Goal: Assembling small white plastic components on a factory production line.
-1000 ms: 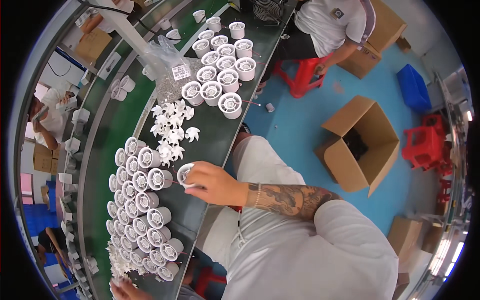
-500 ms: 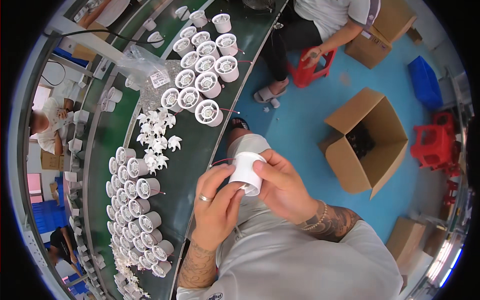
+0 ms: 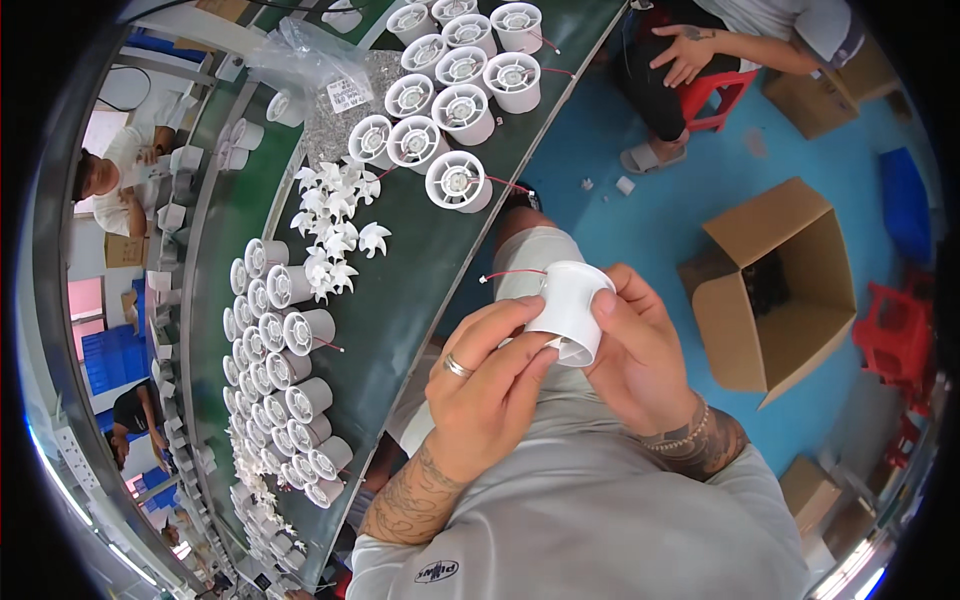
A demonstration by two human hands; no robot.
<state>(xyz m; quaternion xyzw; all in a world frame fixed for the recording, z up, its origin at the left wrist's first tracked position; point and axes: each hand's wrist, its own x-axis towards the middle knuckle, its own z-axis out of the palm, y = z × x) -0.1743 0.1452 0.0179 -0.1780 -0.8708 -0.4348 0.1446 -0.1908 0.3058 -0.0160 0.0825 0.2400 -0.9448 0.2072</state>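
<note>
Between both hands (image 3: 490, 385), closed on it, a white cup-shaped housing (image 3: 568, 302), its inside mostly hidden

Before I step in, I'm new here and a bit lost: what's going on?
The camera wearer has a white fan housing in hand above the lap. The right hand has its grip around the side, while the left hand has its fingers at the open lower end. A thin red wire lead sticks out near the upper end. On the green bench, similar housings sit in two groups, with loose white impellers between them.
</note>
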